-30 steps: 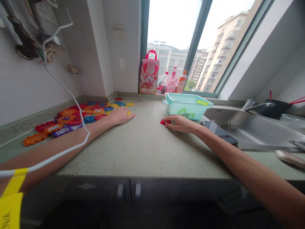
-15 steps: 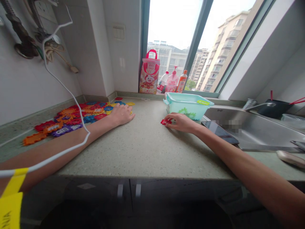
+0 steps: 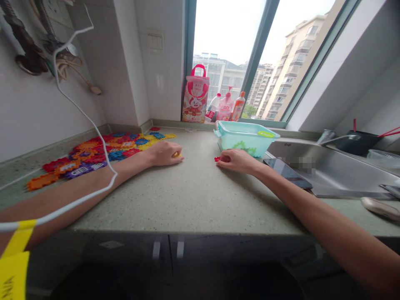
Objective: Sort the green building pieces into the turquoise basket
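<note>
Fingers curled, my left hand [image 3: 163, 153] grips a small yellow plastic piece [image 3: 177, 154], mostly hidden in the fist, just above the counter. Beside that hand, to its left, spreads a pile of toothed plastic building pieces [image 3: 90, 151] in red, orange, blue, purple and yellow. My right hand [image 3: 236, 160] pinches a red toothed building piece [image 3: 217, 159] low over the counter. Only the piece's left end shows past the fingertips. Right behind this hand stands a translucent mint-green tub [image 3: 228, 132] with green toothed pieces [image 3: 242, 146] visible through its wall.
A dark phone [image 3: 289, 173] lies by the steel sink [image 3: 331, 175] on the right. Another device [image 3: 379, 208] rests near the right edge. A white cable [image 3: 84, 106] crosses the left side. Bottles [image 3: 225, 107] and a pink bag [image 3: 195, 98] stand on the sill.
My left hand has moved right, away from the pile, and closed around a yellow piece. My right hand keeps the red piece, now more covered by its fingers.
</note>
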A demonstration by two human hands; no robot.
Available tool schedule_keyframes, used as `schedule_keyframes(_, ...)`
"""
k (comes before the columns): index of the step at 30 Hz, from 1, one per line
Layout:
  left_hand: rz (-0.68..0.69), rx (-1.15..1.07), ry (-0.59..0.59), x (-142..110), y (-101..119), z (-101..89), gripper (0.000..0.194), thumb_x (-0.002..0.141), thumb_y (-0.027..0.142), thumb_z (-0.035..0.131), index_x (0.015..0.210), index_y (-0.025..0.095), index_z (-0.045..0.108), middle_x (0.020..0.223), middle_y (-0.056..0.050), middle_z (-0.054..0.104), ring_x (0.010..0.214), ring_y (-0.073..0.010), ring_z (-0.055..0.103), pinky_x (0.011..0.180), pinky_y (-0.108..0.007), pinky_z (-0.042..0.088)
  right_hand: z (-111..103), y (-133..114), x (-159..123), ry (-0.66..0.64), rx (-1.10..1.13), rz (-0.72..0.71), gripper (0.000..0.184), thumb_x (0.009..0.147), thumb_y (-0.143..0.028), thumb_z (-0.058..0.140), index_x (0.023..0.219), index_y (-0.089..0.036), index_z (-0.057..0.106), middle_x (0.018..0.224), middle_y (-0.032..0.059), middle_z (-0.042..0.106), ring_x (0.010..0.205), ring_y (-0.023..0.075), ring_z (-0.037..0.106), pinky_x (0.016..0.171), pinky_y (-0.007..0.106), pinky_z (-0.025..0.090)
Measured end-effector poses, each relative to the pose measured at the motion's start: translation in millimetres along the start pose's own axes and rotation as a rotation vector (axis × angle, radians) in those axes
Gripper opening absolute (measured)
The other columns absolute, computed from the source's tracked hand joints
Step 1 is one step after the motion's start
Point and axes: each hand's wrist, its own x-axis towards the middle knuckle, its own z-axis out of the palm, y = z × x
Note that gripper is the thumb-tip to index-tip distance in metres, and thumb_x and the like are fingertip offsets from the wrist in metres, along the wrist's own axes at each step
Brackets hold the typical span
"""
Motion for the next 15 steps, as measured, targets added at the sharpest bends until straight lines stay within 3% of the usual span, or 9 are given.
schedule_keyframes(3,0.204,-0.054,0.046,-0.1,15.0,0.5,0.033,0.104,0.047,0.059,0.082,0.022,0.062,0.074,-0.001,0.07,0.062,-0.016,0.062,0.061,-0.03,0.037,2.1,-1.0,0.1,0.004,0.098,-0.011,0.032,0.096,-0.052,0.071,0.086,-0.022,0.075,0.085,0.0072,0.079,0.079,0.0244,0.072,0.076,0.036,0.051)
schedule_keyframes(8,0.451,0.047,0.144,2.6,42.7,-1.7,0.038,0.111,0.037,0.05,0.078,0.022,0.062,0.071,-0.002,0.07,0.053,-0.0129,0.056,0.055,-0.032,0.033,14.0,-5.4,4.6,-0.003,0.643,-0.193,0.049,0.1,-0.057,0.063,0.131,-0.021,0.075,0.129,0.0119,0.081,0.115,0.0272,0.077,0.098,0.042,0.061)
schedule_keyframes(11,0.484,0.072,0.187,3.0,46.5,-2.8,0.04,0.112,0.036,0.049,0.078,0.022,0.063,0.071,-0.002,0.07,0.051,-0.0121,0.055,0.054,-0.031,0.035,15.3,-6.8,4.3,-0.003,0.562,-0.198,0.042,0.101,-0.049,0.065,0.13,-0.022,0.078,0.129,0.0109,0.082,0.115,0.026,0.077,0.101,0.042,0.061)
schedule_keyframes(15,0.443,0.094,0.18,1.4,43.2,-5.4,0.037,0.112,0.038,0.048,0.09,0.022,0.072,0.08,-0.002,0.075,0.06,-0.0136,0.064,0.054,-0.029,0.039,8.5,-6.1,-0.2,-0.003,0.341,-0.203,0.039,0.101,-0.044,0.068,0.131,-0.023,0.08,0.122,0.0099,0.084,0.097,0.0243,0.078,0.086,0.038,0.062)
